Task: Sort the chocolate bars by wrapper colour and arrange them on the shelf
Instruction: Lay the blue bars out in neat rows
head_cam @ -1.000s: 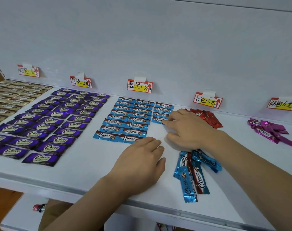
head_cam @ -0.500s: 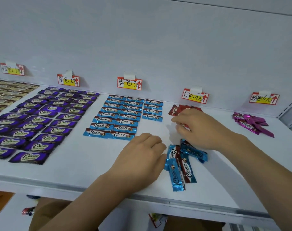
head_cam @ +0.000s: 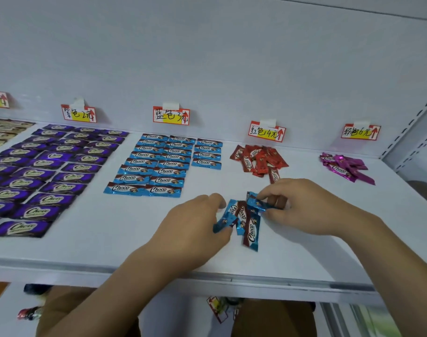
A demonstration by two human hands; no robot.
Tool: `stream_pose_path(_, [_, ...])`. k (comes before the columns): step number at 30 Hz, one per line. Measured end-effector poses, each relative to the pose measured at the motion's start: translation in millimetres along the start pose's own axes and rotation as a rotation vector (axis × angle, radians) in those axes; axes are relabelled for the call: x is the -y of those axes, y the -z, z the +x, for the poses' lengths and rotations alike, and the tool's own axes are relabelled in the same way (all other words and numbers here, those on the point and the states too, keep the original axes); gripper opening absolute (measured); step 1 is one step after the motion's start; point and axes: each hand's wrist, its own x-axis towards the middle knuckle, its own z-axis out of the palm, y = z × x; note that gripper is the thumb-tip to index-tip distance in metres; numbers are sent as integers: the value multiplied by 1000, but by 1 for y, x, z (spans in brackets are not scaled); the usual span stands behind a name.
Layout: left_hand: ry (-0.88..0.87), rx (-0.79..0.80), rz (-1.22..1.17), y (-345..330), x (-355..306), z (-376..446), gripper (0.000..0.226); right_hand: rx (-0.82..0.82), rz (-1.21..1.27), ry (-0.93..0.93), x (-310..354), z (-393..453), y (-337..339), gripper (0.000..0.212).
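Two hands down on the white shelf (head_cam: pixel 90 249) from where I'm watching. Right hand (head_cam: pixel 302 207) has its fingers curled, pinching one blue bar (head_cam: pixel 255 203) off the loose blue pile (head_cam: pixel 241 221) near the front edge. Left hand (head_cam: pixel 193 227) is loosely bent, fingertips on the pile's left side. Sorted blue rows (head_cam: pixel 163 164) sit behind, red heap (head_cam: pixel 258 160) and pink heap (head_cam: pixel 345 166) further right, purple rows (head_cam: pixel 49 171) on the left.

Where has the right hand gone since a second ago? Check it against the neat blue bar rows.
Yes: the right hand left the neat blue rows, coming nearer onto the loose blue bars.
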Motion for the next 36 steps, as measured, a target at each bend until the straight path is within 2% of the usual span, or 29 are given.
stream_pose_path(5, [19,-95,-76,7,18,-1,25,-144,-3,-49,3,2,6,24])
stream_pose_path(9, [72,-139,-147,9,32,5,22,-244,209,-73,15,15,3,25])
stream_pose_path(14, [51,-132,-95,12,38,6,29,-140,218,-18,33,45,-8,34])
stream_pose_path(21, [-64,-172,-9,5,46,0,30,-96,220,-13,39,65,-16,33])
stream_pose_path(25, [-94,-213,-35,0,50,-1,25,-88,162,10,39,63,-12,30])
stream_pose_path(30, [-87,-217,-20,-1,52,-4,37,-14,-57,100,49,73,-16,35])
stream_pose_path(34, [-52,-212,-3,3,53,-9,41,-35,-140,4,50,81,-16,46])
stream_pose_path(36, [-49,-216,-2,4,53,-9,42,-63,-177,-19,51,82,-15,40])
